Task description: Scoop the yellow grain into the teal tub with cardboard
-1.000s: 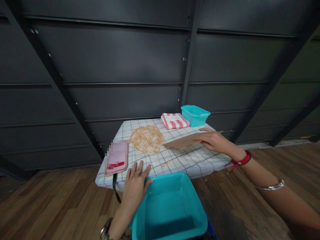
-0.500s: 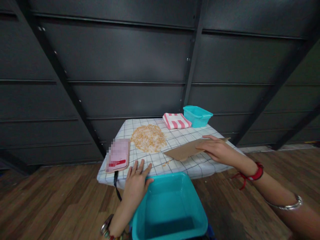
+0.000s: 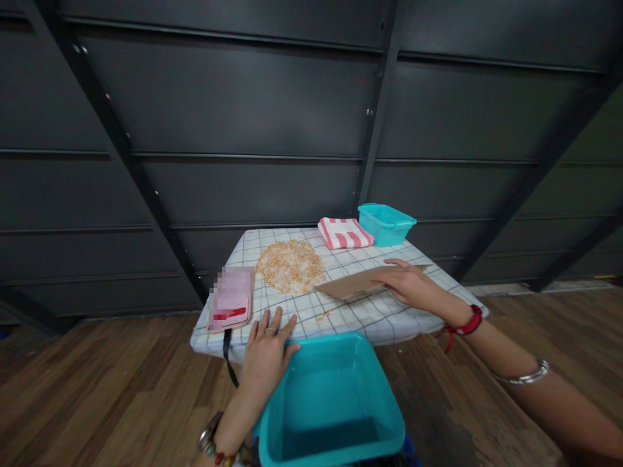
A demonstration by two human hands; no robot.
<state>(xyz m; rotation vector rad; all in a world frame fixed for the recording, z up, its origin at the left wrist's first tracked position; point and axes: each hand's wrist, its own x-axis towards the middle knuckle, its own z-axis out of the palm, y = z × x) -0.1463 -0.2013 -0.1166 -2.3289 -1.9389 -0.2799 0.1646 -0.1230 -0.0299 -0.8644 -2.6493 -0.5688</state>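
A small table with a checked cloth point(image 3: 370, 318) carries a heap of yellow grains point(image 3: 290, 264) in its middle. My right hand point(image 3: 407, 284) holds a flat brown piece of cardboard point(image 3: 351, 285) by its right end, fingers closed over it; the board's left tip lies just right of the heap. My left hand point(image 3: 267, 349) lies with fingers spread on the near table edge, touching the rim of a large turquoise tub point(image 3: 331, 397) held below the edge. A few stray grains point(image 3: 322, 316) lie near the front.
A pink phone-like case point(image 3: 231, 299) with a black strap lies at the table's left front. A folded red-and-white striped cloth point(image 3: 344, 233) and a small turquoise bin point(image 3: 386, 224) sit at the back right. A dark panelled wall stands behind; wooden floor surrounds the table.
My right hand pulled the cardboard back toward the right, then brought it left again, near the heap. My left hand and the tub stay in place.
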